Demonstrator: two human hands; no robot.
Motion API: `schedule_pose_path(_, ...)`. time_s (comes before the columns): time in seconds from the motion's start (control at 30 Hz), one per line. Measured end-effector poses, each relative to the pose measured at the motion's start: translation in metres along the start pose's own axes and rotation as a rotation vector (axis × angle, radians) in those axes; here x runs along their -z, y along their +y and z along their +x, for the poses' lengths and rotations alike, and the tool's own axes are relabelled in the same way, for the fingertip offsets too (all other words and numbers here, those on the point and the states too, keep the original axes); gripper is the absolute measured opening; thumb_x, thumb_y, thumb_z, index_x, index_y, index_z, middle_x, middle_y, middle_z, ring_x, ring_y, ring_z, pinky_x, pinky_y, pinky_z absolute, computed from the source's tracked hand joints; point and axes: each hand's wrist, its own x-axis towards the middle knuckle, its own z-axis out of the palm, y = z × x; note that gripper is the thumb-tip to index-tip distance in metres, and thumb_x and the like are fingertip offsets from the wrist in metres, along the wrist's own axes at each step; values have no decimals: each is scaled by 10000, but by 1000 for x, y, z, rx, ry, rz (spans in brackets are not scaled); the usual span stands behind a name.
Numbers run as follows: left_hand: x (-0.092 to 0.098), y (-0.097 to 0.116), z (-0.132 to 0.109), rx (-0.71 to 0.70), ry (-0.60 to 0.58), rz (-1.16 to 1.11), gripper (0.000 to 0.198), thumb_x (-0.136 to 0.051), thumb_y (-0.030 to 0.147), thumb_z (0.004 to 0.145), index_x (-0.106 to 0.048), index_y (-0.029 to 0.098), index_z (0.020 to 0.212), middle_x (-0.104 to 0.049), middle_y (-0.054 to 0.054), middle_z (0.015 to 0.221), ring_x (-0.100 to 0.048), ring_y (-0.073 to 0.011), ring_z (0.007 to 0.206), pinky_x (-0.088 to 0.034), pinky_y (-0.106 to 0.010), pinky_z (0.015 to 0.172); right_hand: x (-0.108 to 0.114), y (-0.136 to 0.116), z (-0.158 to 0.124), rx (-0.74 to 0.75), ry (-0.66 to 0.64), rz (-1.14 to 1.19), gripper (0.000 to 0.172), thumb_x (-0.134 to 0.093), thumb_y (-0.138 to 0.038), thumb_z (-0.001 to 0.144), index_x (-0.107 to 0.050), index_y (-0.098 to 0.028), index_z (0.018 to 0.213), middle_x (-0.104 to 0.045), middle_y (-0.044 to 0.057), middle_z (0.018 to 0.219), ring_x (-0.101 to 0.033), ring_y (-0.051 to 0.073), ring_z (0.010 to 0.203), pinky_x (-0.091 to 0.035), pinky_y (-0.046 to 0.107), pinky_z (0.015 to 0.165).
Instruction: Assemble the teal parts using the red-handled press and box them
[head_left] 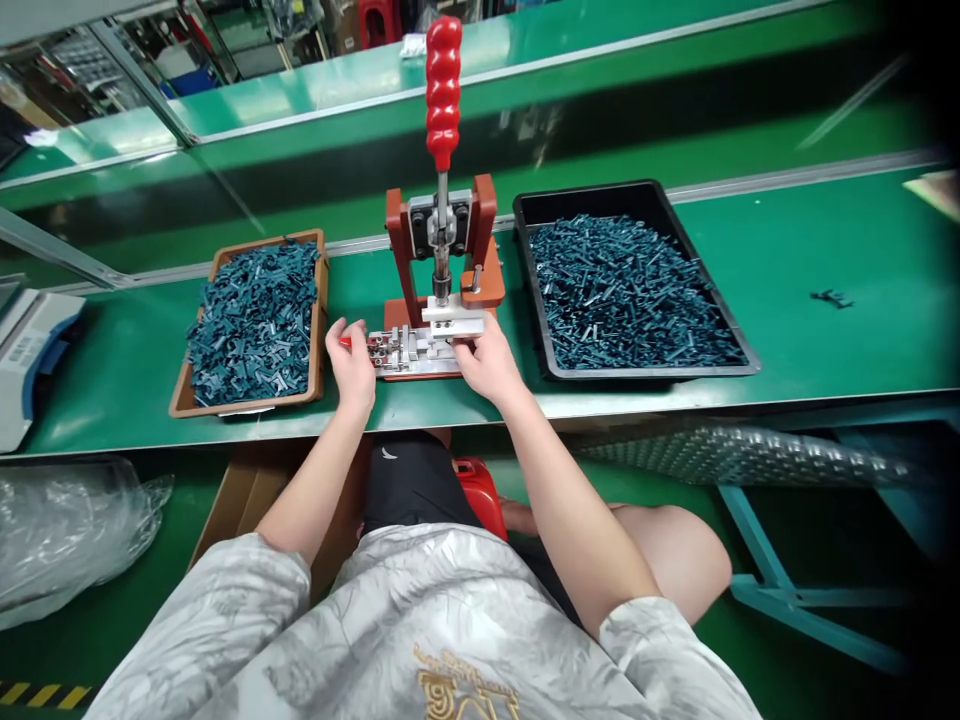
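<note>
A hand press with a red ribbed lever (443,90) stands upright on an orange frame (484,215) in front of me. At its base sits a silver metal fixture (416,350) with a small toggle clamp at the left end. My left hand (352,370) is closed around the clamp's small red handle (345,342), most of which is hidden by the fingers. On the other side, my right hand (487,362) reaches to the fixture's right end, under the metal block (456,324). Its fingers are bent together there, and whatever they pinch is hidden.
To the left is a brown tray (319,330) heaped with small dark teal plastic pieces. A black tray (652,374) to the right holds many similar slim pieces. A few loose pieces (832,298) lie on the green bench (810,350) at far right.
</note>
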Motion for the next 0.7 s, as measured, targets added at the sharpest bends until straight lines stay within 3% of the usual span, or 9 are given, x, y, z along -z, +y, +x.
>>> schedule_pose_path(0.1,31,4,-55,-149,-58,122,641,-645,537,941,-416,218,1448,-486,-185,1518,-485,-257,1433,-400,-403,1191,-4,-5,-14,-34,116,-15,210,-462,-250,967,-648,-203,1052,-630,144,1150,-614,297,1081,-524,442,965)
schedule_pose_path(0.2,64,13,-119,-234,-193,145,483,-593,436,993,-483,231,1416,-543,-159,1441,-539,-252,1359,-447,-409,1139,-6,-8,-12,-162,134,-27,178,-452,-264,970,-619,-206,985,-667,143,1007,-622,319,982,-515,461,921)
schedule_pose_path(0.27,76,19,-154,-179,-352,155,322,-551,371,1018,-590,216,1297,-632,-132,1275,-621,-226,1197,-508,-379,1038,-2,-7,-3,-293,104,-11,156,-480,-275,954,-619,-208,927,-687,134,937,-634,319,908,-514,447,874)
schedule_pose_path(0.37,79,22,-186,-2,-735,163,258,-496,352,1042,-676,190,1133,-681,-116,1111,-661,-204,1031,-540,-361,937,12,-8,6,-481,106,31,133,-545,-279,913,-632,-207,844,-696,98,838,-640,282,792,-505,386,779)
schedule_pose_path(0.43,75,18,-194,127,-908,102,297,-487,386,1048,-653,184,1189,-692,-118,1096,-678,-186,954,-553,-348,888,23,-17,-4,-495,149,25,155,-560,-292,908,-629,-207,798,-681,69,778,-631,253,741,-487,353,737)
schedule_pose_path(0.47,73,16,-195,186,-936,49,343,-484,416,1049,-609,186,1269,-694,-120,1106,-683,-175,914,-558,-339,860,28,-24,-15,-460,162,20,172,-559,-301,915,-626,-209,788,-671,55,757,-625,240,723,-479,340,725)
schedule_pose_path(0.53,67,11,-194,278,-897,-63,485,-468,499,1044,-471,201,1427,-693,-122,1137,-686,-159,846,-565,-327,812,33,-43,-47,-345,100,46,174,-538,-283,932,-627,-213,799,-660,33,743,-610,211,685,-468,313,700)
schedule_pose_path(0.6,62,6,-189,349,-770,-113,563,-447,583,1029,-428,214,1454,-696,-111,1131,-677,-154,804,-563,-317,774,28,-61,-81,-206,-109,87,132,-528,-185,905,-646,-215,856,-687,31,814,-626,194,723,-467,292,715)
schedule_pose_path(0.7,58,0,-180,507,-562,-61,517,-521,672,958,-601,198,1150,-698,-51,921,-638,-146,699,-535,-278,665,9,-77,-113,-148,-357,23,135,-563,-121,900,-653,-215,866,-696,39,875,-643,197,797,-467,285,732)
